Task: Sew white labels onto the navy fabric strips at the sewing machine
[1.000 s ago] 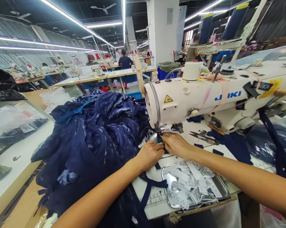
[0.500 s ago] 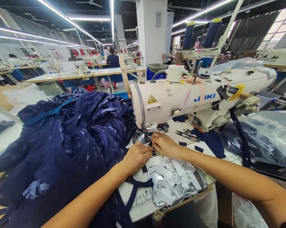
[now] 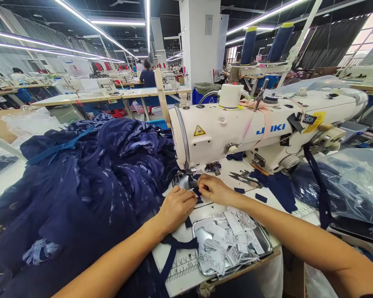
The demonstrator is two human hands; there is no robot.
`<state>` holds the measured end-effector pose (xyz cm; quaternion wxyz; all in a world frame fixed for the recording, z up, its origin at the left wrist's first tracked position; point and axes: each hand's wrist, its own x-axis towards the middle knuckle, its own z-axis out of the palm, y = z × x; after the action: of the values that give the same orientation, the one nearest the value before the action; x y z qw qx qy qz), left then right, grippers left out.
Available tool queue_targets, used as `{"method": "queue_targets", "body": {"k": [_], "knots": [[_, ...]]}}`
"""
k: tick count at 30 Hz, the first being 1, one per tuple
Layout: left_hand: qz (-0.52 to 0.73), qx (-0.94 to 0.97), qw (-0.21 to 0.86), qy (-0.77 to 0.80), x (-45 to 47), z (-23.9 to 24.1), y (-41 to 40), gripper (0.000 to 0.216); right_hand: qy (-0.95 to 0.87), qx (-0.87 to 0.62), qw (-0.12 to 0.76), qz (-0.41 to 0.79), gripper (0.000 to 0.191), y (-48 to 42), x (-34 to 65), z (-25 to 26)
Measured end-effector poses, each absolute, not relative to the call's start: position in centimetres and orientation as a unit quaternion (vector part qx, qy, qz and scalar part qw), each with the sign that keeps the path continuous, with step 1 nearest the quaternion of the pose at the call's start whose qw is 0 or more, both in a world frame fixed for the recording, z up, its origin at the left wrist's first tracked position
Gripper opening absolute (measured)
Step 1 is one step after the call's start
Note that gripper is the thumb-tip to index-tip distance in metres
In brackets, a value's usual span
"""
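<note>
The fingertips of the left hand point(image 3: 178, 207) and right hand point(image 3: 216, 190) have drawn slightly apart over the last half second; this looks like adjusting by the needle. The left fingers lie together and the right ones curl, both at a small dark piece of cloth point(image 3: 196, 191); I cannot tell whether either grips it. The sewing machine point(image 3: 223, 132) stands just beyond the fingertips, limiting room above. A heap of cloth point(image 3: 112, 178) crowds their left. To their right, scissors point(image 3: 244, 179) lie past a little open room; nearer the body, a tray point(image 3: 262, 230) sits at the table's edge.
</note>
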<state>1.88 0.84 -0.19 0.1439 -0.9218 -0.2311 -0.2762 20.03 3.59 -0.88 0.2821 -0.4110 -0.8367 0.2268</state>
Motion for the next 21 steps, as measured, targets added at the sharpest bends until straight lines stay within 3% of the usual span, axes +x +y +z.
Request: {"method": "queue_targets", "body": {"k": [9,21], "knots": [[-0.233,-0.886,0.293,-0.274,2.0,0.1,0.7,0.018,-0.811,-0.44,0.298,0.245,0.02,3.3,19.8,-0.9],[-0.171,-0.906,0.307,-0.238,2.6,0.2,1.0,0.021,-0.834,-0.424,0.286,0.204,0.015,2.8,19.9,-0.2]]}}
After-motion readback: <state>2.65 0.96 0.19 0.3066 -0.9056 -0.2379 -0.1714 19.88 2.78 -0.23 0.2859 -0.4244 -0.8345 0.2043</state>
